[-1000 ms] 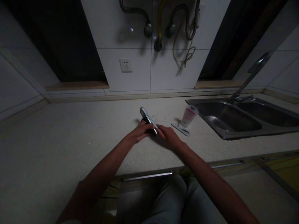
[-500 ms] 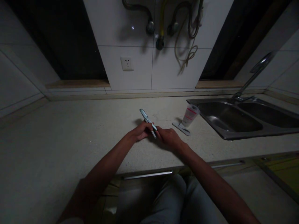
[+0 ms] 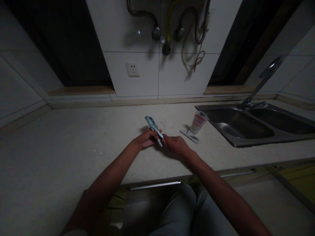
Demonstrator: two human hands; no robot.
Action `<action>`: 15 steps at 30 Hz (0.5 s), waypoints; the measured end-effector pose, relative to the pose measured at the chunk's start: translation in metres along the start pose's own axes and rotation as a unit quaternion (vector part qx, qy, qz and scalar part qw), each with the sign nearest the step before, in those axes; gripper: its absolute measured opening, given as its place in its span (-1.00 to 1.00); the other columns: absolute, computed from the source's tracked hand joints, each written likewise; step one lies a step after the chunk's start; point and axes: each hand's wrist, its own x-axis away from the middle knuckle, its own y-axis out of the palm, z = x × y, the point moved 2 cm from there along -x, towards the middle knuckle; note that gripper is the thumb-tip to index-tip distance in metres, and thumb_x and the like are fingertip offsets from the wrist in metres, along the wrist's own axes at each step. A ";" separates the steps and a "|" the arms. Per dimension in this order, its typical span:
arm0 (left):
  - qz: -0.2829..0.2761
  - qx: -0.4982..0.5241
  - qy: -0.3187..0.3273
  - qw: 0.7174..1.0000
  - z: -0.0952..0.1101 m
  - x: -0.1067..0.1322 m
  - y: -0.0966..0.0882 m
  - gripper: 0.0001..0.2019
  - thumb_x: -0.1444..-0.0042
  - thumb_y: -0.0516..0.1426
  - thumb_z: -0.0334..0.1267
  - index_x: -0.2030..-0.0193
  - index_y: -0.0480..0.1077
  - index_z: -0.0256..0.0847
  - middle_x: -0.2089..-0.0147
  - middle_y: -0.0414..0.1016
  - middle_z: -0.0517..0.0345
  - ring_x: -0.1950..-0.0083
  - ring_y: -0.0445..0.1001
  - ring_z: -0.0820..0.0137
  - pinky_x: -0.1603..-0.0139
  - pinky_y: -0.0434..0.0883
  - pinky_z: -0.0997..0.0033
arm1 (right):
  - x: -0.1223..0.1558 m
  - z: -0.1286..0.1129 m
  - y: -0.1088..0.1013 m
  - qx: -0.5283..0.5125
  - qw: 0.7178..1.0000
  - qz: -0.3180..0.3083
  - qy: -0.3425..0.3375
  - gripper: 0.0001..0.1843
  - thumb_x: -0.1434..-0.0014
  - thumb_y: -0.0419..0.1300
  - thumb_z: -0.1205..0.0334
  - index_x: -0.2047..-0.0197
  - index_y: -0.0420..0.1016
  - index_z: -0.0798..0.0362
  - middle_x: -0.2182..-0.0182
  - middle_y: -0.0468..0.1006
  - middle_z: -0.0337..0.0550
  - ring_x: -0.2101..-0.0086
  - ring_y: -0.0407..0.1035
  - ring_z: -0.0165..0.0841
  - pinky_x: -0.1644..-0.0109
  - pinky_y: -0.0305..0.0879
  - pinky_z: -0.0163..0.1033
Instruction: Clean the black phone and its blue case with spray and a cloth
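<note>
Both hands meeting over the pale speckled worktop (image 3: pixel 73 137), left hand (image 3: pixel 145 139) and right hand (image 3: pixel 176 147), fingers clamped on a slim phone (image 3: pixel 154 127). Turned since a second ago: then edge-on, now tilted to show more of its flat, glossy, pale blue face. Near the steel sink (image 3: pixel 236 137), a small clear plastic cup (image 3: pixel 198 122), upright, beside a flat strip (image 3: pixel 189 136).
</note>
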 end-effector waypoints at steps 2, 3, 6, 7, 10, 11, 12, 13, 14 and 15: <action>-0.002 0.007 0.008 1.000 0.000 -0.001 0.002 -0.55 0.30 0.13 -0.66 0.20 0.37 -0.24 0.21 0.52 0.10 0.18 0.57 0.28 0.04 0.54 0.14 | 0.000 0.001 -0.001 0.017 1.000 -0.005 -0.001 -0.59 -0.42 -0.07 -0.01 0.11 0.47 0.09 0.44 0.62 -0.01 0.48 0.43 -0.33 0.42 0.16 -0.30; -0.004 0.010 0.012 1.000 0.000 -0.001 0.002 -0.55 0.31 0.12 -0.67 0.21 0.37 -0.24 0.22 0.51 0.11 0.19 0.56 0.29 0.05 0.54 0.15 | 0.000 0.001 -0.001 0.028 1.000 -0.008 -0.001 -0.59 -0.42 -0.08 0.01 0.09 0.47 0.10 0.42 0.63 0.00 0.48 0.43 -0.33 0.42 0.15 -0.30; -0.007 0.014 0.020 1.000 0.001 -0.001 0.004 -0.54 0.36 0.08 -0.70 0.25 0.37 -0.25 0.26 0.51 0.12 0.22 0.54 0.33 0.10 0.53 0.23 | -0.001 0.001 -0.001 0.056 0.998 -0.015 -0.004 -0.59 -0.42 -0.09 0.05 0.05 0.48 0.11 0.38 0.66 0.05 0.47 0.45 -0.32 0.43 0.11 -0.29; -0.008 0.014 0.019 1.000 0.001 0.000 0.004 -0.54 0.37 0.07 -0.71 0.26 0.38 -0.26 0.27 0.51 0.11 0.23 0.54 0.34 0.11 0.52 0.25 | -0.001 0.001 -0.001 0.060 0.998 -0.016 -0.003 -0.59 -0.42 -0.09 0.05 0.04 0.48 0.12 0.38 0.66 0.05 0.47 0.46 -0.32 0.44 0.11 -0.29; -0.013 0.014 0.012 1.000 0.002 -0.001 0.004 -0.56 0.37 0.05 -0.70 0.28 0.40 -0.28 0.29 0.52 0.09 0.25 0.52 0.35 0.12 0.51 0.27 | -0.001 0.000 0.000 0.047 0.999 -0.012 0.005 -0.61 -0.41 -0.05 0.04 0.02 0.48 0.11 0.40 0.66 0.02 0.46 0.46 -0.32 0.44 0.11 -0.30; -0.016 0.013 0.010 1.000 0.002 -0.001 0.004 -0.56 0.37 0.05 -0.70 0.29 0.41 -0.29 0.30 0.52 0.09 0.26 0.52 0.35 0.11 0.51 0.27 | -0.001 0.000 0.000 0.039 0.999 -0.009 0.006 -0.61 -0.40 -0.04 0.03 0.01 0.48 0.10 0.40 0.66 0.02 0.46 0.46 -0.32 0.44 0.12 -0.31; -0.018 0.012 0.009 1.000 0.002 -0.001 0.004 -0.56 0.37 0.04 -0.69 0.29 0.41 -0.29 0.31 0.52 0.08 0.26 0.52 0.35 0.11 0.51 0.27 | -0.001 0.000 0.000 0.032 0.999 -0.007 0.007 -0.62 -0.40 -0.03 0.02 0.02 0.48 0.09 0.40 0.66 0.01 0.46 0.46 -0.32 0.44 0.13 -0.31; -0.022 0.011 0.008 1.000 0.002 -0.002 0.004 -0.56 0.38 0.03 -0.69 0.29 0.42 -0.30 0.32 0.53 0.08 0.26 0.53 0.34 0.11 0.52 0.27 | -0.001 0.000 0.000 0.028 1.000 -0.005 0.008 -0.62 -0.40 -0.02 0.02 0.02 0.48 0.09 0.40 0.66 0.01 0.46 0.47 -0.32 0.43 0.13 -0.31; -0.026 0.008 0.005 1.000 0.002 -0.002 0.004 -0.54 0.40 0.02 -0.69 0.29 0.43 -0.30 0.33 0.53 0.08 0.25 0.54 0.32 0.11 0.52 0.26 | -0.001 0.002 -0.001 0.027 1.000 -0.005 0.012 -0.62 -0.39 -0.01 0.01 0.03 0.49 0.09 0.40 0.66 0.02 0.46 0.47 -0.31 0.43 0.14 -0.30; -0.031 0.005 -0.001 1.000 0.002 -0.003 0.005 -0.53 0.43 0.01 -0.68 0.29 0.43 -0.30 0.34 0.54 0.07 0.23 0.55 0.29 0.09 0.52 0.24 | -0.001 0.004 -0.002 0.029 0.999 -0.004 0.018 -0.63 -0.39 0.00 0.01 0.05 0.49 0.08 0.40 0.66 0.02 0.45 0.47 -0.30 0.43 0.14 -0.30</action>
